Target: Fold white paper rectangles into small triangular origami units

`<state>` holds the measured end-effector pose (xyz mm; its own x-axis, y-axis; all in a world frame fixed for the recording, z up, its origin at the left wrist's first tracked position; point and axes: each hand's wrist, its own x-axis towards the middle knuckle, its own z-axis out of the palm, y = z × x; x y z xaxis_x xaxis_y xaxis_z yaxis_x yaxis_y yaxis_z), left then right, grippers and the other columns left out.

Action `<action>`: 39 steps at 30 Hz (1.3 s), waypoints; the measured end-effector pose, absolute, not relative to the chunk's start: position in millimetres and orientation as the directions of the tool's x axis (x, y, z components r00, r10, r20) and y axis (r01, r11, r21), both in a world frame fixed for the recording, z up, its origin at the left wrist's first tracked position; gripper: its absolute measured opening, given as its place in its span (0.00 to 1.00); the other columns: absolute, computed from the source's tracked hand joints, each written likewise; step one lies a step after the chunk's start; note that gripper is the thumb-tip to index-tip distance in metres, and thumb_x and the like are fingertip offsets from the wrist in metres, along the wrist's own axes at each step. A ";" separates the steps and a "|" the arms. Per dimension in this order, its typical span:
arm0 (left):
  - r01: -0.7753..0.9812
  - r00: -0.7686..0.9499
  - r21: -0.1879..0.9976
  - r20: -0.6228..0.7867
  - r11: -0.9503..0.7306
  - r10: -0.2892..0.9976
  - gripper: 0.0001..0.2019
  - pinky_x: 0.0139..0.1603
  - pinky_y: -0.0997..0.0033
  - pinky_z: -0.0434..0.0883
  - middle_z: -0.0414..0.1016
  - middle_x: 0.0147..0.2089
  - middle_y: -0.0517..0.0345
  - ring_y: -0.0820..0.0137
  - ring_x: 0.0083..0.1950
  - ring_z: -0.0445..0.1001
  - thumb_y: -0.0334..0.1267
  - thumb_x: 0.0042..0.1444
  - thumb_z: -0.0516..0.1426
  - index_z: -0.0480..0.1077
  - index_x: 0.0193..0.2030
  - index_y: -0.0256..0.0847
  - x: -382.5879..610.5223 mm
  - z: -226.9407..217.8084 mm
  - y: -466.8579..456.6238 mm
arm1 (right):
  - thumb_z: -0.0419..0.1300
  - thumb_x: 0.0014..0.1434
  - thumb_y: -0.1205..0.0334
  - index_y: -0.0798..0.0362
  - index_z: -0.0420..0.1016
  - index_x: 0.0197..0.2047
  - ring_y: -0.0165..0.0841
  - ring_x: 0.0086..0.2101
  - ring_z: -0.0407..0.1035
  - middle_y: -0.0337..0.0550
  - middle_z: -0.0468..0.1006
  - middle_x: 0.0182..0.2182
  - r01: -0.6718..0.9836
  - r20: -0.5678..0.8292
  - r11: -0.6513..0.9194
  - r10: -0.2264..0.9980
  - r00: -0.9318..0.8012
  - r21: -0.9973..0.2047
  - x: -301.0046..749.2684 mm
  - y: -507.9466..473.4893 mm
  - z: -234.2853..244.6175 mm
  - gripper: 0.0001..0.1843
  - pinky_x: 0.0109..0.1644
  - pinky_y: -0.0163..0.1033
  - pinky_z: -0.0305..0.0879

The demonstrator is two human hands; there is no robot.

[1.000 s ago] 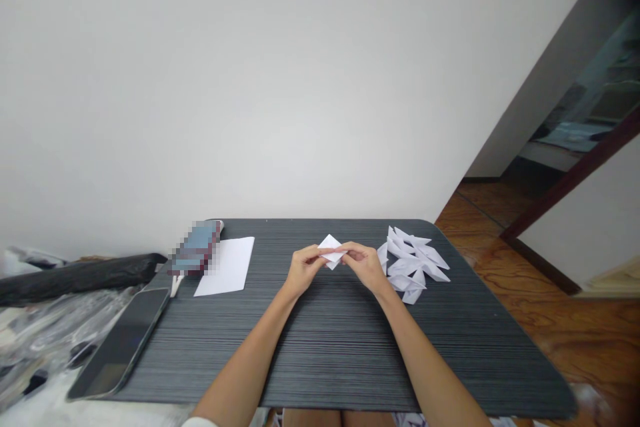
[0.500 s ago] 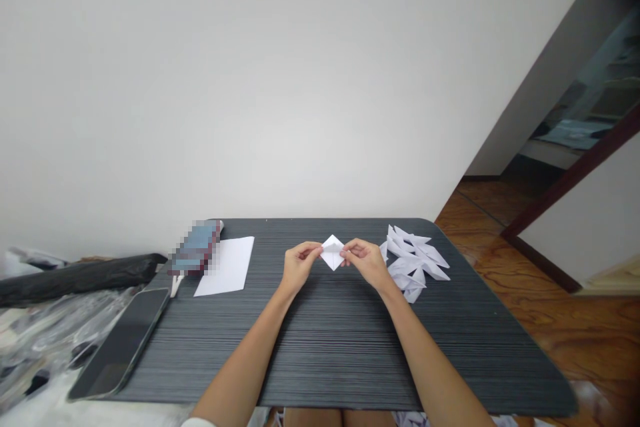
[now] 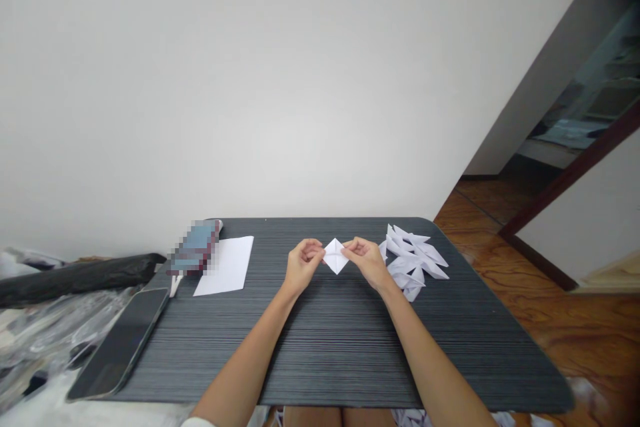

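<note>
Between my hands is a small white folded paper [image 3: 336, 257], diamond-shaped, with crease lines meeting near its middle. My left hand [image 3: 303, 264] pinches its left corner between thumb and fingers. At the right corner, my right hand [image 3: 366, 260] grips it the same way, thumb on top. The paper is over the far half of the dark table [image 3: 340, 347]. Just right of my right hand lies a pile of pointed folded white paper pieces [image 3: 415, 260].
On the left, white paper sheets [image 3: 233, 267] lie beside a blurred-out blue and red object [image 3: 195, 247]. A black smartphone [image 3: 120, 343] rests at the table's left edge. Plastic-wrapped stuff [image 3: 60, 340] fills the space beyond it. A white wall [image 3: 300, 80] stands behind the table.
The folded paper has shifted slightly right and toward me, and its creases now show differently. Both hands keep their pinch; the left has moved a little to the right.
</note>
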<state>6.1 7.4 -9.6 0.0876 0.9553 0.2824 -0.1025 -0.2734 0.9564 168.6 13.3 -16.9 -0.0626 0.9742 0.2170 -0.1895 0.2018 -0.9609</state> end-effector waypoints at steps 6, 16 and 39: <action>0.006 0.190 0.957 0.285 -0.291 0.940 0.10 0.32 0.74 0.69 0.73 0.32 0.52 0.72 0.29 0.71 0.39 0.47 0.56 0.69 0.34 0.33 4.6 -10.9 7.2 | 0.64 0.41 0.58 0.55 0.64 0.20 0.28 0.25 0.66 0.40 0.73 0.23 -0.122 0.198 0.192 0.979 -0.045 -0.974 168.2 13.4 -16.5 0.12 0.30 0.34 0.63; 0.000 0.146 0.971 0.237 -0.240 0.960 0.10 0.29 0.74 0.70 0.73 0.27 0.54 0.71 0.28 0.72 0.38 0.44 0.58 0.71 0.31 0.33 4.2 -19.8 13.0 | 0.64 0.39 0.55 0.56 0.65 0.20 0.32 0.31 0.69 0.44 0.75 0.30 -0.155 0.143 0.126 0.984 -0.104 -0.980 167.3 13.4 -17.4 0.14 0.38 0.39 0.65; 0.212 0.119 0.866 0.437 -0.453 0.892 0.08 0.38 0.72 0.69 0.73 0.32 0.54 0.70 0.34 0.71 0.38 0.50 0.54 0.72 0.32 0.37 -0.9 -17.6 11.0 | 0.62 0.42 0.58 0.55 0.67 0.24 0.34 0.26 0.72 0.41 0.74 0.21 -0.159 0.121 0.097 0.981 -0.149 -0.983 167.7 12.4 -14.5 0.10 0.35 0.39 0.68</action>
<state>-0.9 11.0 -17.6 0.1192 0.8916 0.4368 0.2116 -0.4527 0.8662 167.7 12.4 -14.5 -0.1491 0.9814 0.1206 -0.1591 0.0966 -0.9825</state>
